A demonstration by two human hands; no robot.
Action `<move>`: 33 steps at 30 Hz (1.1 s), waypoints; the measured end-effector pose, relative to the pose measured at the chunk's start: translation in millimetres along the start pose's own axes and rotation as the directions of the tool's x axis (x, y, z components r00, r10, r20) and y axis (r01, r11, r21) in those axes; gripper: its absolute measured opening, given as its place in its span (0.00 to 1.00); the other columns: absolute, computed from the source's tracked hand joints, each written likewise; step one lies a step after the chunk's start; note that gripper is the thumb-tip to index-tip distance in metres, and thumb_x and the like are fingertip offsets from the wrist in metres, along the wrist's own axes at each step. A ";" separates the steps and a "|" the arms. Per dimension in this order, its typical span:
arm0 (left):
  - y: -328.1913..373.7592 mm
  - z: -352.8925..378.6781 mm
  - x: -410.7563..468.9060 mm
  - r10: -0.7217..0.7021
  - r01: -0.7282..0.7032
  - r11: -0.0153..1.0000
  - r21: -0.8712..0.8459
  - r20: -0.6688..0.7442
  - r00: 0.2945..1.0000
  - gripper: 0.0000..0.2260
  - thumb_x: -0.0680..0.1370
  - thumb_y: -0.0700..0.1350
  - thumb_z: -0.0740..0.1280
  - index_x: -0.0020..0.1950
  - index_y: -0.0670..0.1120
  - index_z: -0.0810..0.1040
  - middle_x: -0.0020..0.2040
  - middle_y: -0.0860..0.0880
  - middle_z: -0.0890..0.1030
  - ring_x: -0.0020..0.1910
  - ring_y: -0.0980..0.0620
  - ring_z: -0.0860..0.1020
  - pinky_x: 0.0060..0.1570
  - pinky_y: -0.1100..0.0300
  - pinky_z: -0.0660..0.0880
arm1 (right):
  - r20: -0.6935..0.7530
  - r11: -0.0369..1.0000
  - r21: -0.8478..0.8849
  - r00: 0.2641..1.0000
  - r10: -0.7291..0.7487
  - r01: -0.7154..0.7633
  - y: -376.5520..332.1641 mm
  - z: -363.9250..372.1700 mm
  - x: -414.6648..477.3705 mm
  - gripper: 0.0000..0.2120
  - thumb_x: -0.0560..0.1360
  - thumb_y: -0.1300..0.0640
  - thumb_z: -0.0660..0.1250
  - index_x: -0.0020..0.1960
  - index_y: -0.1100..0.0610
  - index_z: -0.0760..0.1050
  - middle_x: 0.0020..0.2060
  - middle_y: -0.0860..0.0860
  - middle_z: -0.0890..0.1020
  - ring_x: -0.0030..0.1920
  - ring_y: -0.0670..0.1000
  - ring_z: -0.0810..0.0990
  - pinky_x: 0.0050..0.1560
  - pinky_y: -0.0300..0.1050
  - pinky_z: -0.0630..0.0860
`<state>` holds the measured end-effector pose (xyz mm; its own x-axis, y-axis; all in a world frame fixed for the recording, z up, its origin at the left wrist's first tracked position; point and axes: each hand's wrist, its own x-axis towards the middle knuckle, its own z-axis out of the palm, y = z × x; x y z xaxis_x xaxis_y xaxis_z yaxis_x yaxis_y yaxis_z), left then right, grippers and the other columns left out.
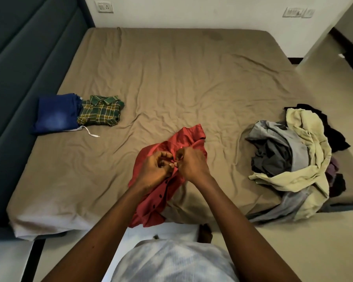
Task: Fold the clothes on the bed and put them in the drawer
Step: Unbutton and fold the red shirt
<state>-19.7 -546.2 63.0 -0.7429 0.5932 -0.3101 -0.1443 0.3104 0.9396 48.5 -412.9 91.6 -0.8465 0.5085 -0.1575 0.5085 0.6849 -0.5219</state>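
We've got the red shirt (192, 135) lying lower centre on the bed (171, 78), left hand (155, 167) and right hand (192, 163) both pinching its buttoned edge. Folded jeans (53, 112) and checked shirt (100, 110) at left, unfolded pile (293, 159) at right.

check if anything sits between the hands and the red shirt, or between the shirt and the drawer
Nothing does: the left hand and the right hand both pinch the red shirt at its front opening, over the bed. The drawer is not in view, so the way to it cannot be judged.
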 end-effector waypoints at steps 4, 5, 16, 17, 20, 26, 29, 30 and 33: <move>-1.9 15.6 -3.0 0.013 -0.012 1.000 0.013 -0.015 1.000 0.16 0.72 0.44 0.74 0.59 0.50 0.78 0.41 0.40 0.83 0.39 0.48 0.80 0.43 0.47 0.80 | 0.155 0.996 -0.090 0.988 -0.004 0.019 7.8 -11.9 7.4 0.04 0.76 0.59 0.71 0.51 0.56 0.79 0.48 0.58 0.84 0.53 0.62 0.81 0.44 0.45 0.69; -1.4 17.4 -3.1 0.007 -0.007 1.000 0.013 -0.028 1.000 0.18 0.71 0.45 0.75 0.60 0.51 0.78 0.43 0.39 0.84 0.41 0.48 0.81 0.46 0.45 0.81 | 0.191 0.999 -0.034 0.982 -0.004 0.011 11.1 -12.9 9.8 0.04 0.76 0.59 0.71 0.50 0.56 0.79 0.46 0.57 0.84 0.51 0.61 0.82 0.43 0.45 0.70; 8.7 30.3 5.0 0.079 -0.070 0.996 0.061 -0.149 0.986 0.16 0.77 0.35 0.72 0.62 0.48 0.82 0.44 0.47 0.87 0.43 0.53 0.84 0.48 0.54 0.82 | 0.349 0.765 0.592 0.936 0.040 -0.253 38.8 -37.2 21.1 0.05 0.74 0.70 0.72 0.46 0.63 0.80 0.31 0.56 0.81 0.27 0.51 0.81 0.35 0.48 0.83; 9.9 32.4 5.2 0.087 -0.081 0.996 0.045 -0.160 0.983 0.16 0.77 0.35 0.72 0.63 0.47 0.81 0.44 0.47 0.87 0.43 0.53 0.84 0.47 0.55 0.82 | 0.344 0.753 0.605 0.938 0.045 -0.258 39.3 -38.0 23.1 0.05 0.74 0.70 0.72 0.45 0.61 0.80 0.31 0.56 0.81 0.27 0.51 0.81 0.34 0.48 0.82; 16.0 41.0 9.2 0.090 -0.095 0.995 -0.016 -0.185 0.979 0.15 0.78 0.34 0.71 0.63 0.45 0.81 0.44 0.48 0.87 0.43 0.52 0.84 0.46 0.54 0.82 | 0.249 0.740 0.628 0.963 0.103 -0.241 37.0 -36.0 28.3 0.07 0.74 0.66 0.71 0.40 0.56 0.80 0.28 0.51 0.80 0.27 0.52 0.81 0.37 0.56 0.84; 27.7 52.5 24.6 -0.110 0.028 0.897 -0.441 -0.161 0.981 0.11 0.80 0.31 0.67 0.59 0.41 0.81 0.47 0.40 0.86 0.46 0.45 0.82 0.48 0.54 0.79 | -0.197 0.974 0.153 0.971 -0.137 0.169 27.8 -29.9 27.9 0.03 0.72 0.57 0.69 0.41 0.55 0.78 0.36 0.52 0.80 0.39 0.54 0.79 0.39 0.46 0.66; 31.9 53.6 26.0 -0.176 0.028 0.790 -0.612 -0.183 0.967 0.05 0.79 0.36 0.71 0.54 0.39 0.84 0.48 0.38 0.86 0.48 0.44 0.84 0.50 0.52 0.80 | -0.230 0.950 0.094 0.935 -0.269 0.296 23.6 -24.7 28.5 0.05 0.75 0.60 0.66 0.46 0.59 0.79 0.42 0.54 0.77 0.44 0.55 0.78 0.42 0.46 0.68; 33.0 52.8 25.0 -0.185 0.008 0.758 -0.652 -0.203 0.961 0.05 0.78 0.38 0.73 0.53 0.39 0.84 0.49 0.37 0.85 0.48 0.43 0.84 0.52 0.51 0.80 | -0.210 0.932 0.146 0.931 -0.299 0.333 22.1 -24.2 26.7 0.06 0.76 0.61 0.65 0.48 0.60 0.81 0.43 0.53 0.77 0.45 0.52 0.77 0.44 0.45 0.71; 32.0 45.7 23.0 -0.222 -0.031 0.708 -0.706 -0.264 0.939 0.13 0.72 0.38 0.79 0.53 0.37 0.82 0.51 0.32 0.84 0.47 0.40 0.84 0.55 0.48 0.81 | -0.189 0.878 0.392 0.958 -0.216 0.275 18.9 -26.6 22.0 0.11 0.76 0.64 0.66 0.52 0.57 0.85 0.45 0.46 0.82 0.45 0.42 0.79 0.48 0.31 0.73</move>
<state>-11.6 -488.7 79.3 -0.8378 0.2920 -0.4614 -0.5404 -0.3229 0.7770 43.7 -374.9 100.5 -0.8907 0.4383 0.1204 0.1516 0.5363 -0.8303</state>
